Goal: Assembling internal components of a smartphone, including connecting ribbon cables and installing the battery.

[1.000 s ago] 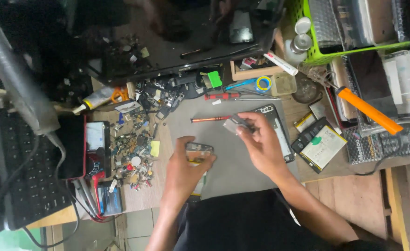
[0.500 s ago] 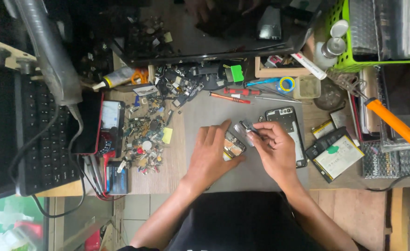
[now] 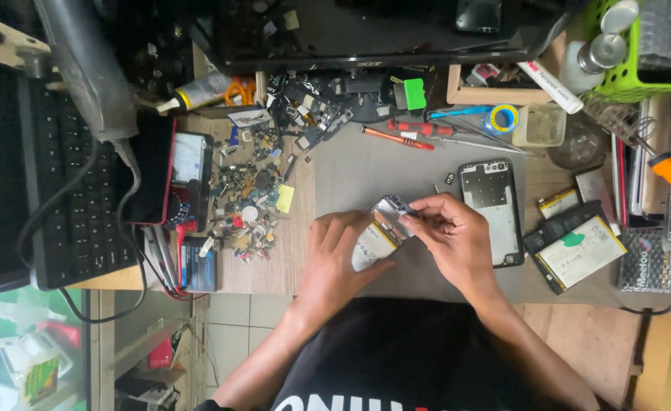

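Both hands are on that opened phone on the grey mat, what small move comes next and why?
Probably lift the small part at the top end free. The left hand steadies the opened phone body with its pale battery on the grey work mat, while the right hand pinches at that end.

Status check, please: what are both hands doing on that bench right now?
Left hand cradles opened phone body with pale battery. Right hand pinches its top end. Black rear phone cover lies beside; nothing between.

The opened phone (image 3: pixel 379 232) is showing bare silvery metal and a glossy pale battery; the grey mat (image 3: pixel 396 167) under it is looking matt and smooth, the bench (image 3: pixel 263 270) to the left is showing pale wood grain, and the far-right basket (image 3: pixel 617 84) is gleaming in green plastic
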